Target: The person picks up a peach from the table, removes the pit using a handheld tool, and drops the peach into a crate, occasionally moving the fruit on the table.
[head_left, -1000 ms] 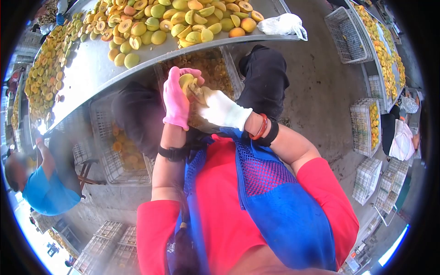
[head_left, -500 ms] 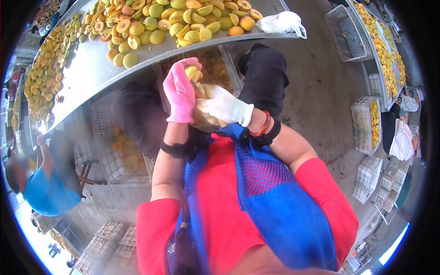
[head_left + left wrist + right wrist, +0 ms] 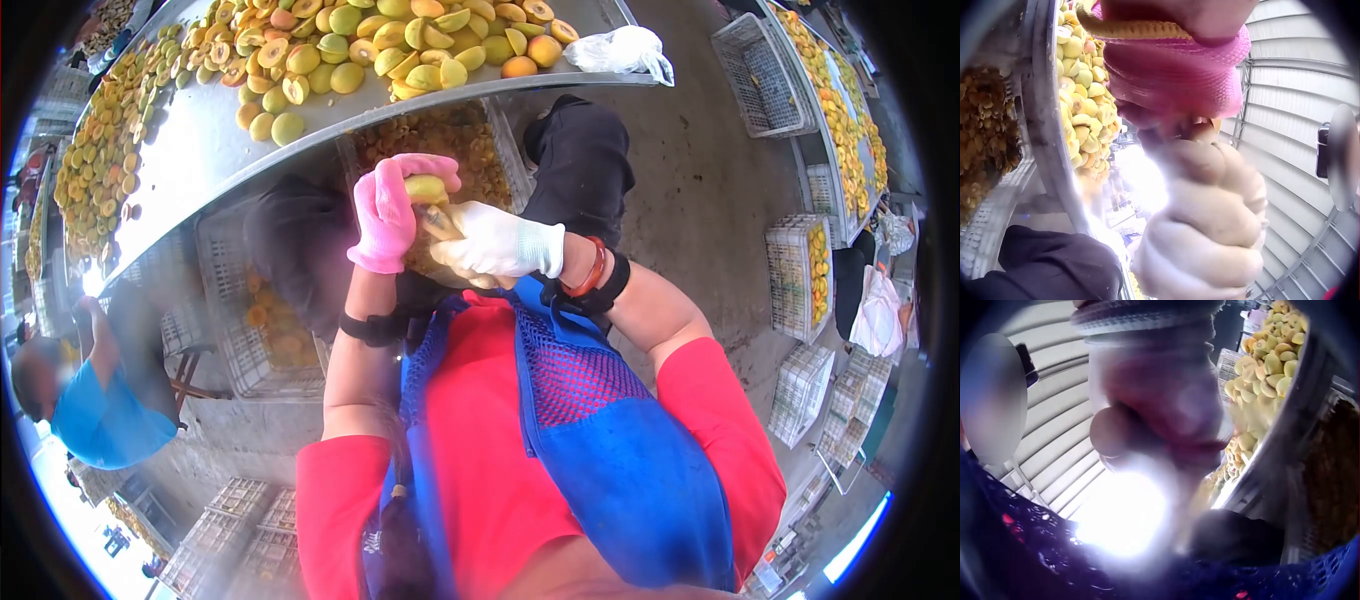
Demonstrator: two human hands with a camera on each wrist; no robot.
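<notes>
In the head view my left hand (image 3: 392,208), in a pink glove, grips a yellow-green fruit (image 3: 426,188) in front of my chest. My right hand (image 3: 478,245), in a white glove, is curled round a small knife (image 3: 441,222) whose tip meets the fruit. The two hands touch each other. From the left wrist view, the pink glove (image 3: 1172,69) sits above the white-gloved fist (image 3: 1210,231); the fruit is mostly hidden there. Glare and blur in the right wrist view leave only the gloved right hand (image 3: 1160,394) visible.
A metal table (image 3: 200,150) ahead carries several whole and halved yellow fruits (image 3: 400,45) and a white plastic bag (image 3: 620,50). A crate of pits (image 3: 450,140) stands under it. Wire crates (image 3: 795,270) line the right. A person in blue (image 3: 95,400) sits at the left.
Both hands have shifted slightly right and down together. The fruit has turned in the left hand, and the right wrist has swung outward with the knife still at the fruit.
</notes>
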